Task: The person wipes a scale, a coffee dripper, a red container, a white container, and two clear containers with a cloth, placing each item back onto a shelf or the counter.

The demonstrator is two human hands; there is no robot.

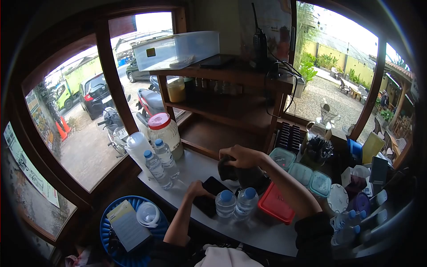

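My left hand (198,190) is closed at the left edge of a flat black object, apparently a phone (216,184), on the grey table (189,164). Farther forward, my right hand (242,157) is closed over a dark, soft-looking cloth (226,171); its fingers hide part of it. Two water bottles with blue caps, a left one (225,205) and a right one (245,204), stand between my forearms. A red-lidded container (276,203) lies under my right forearm.
Two more bottles (157,171) stand at the table's left beside stacked plastic cups (138,149) and a red-lidded jar (163,129). A wooden shelf (222,111) rises behind. Teal-lidded boxes (300,172) are at right. A blue basket (105,227) sits below left.
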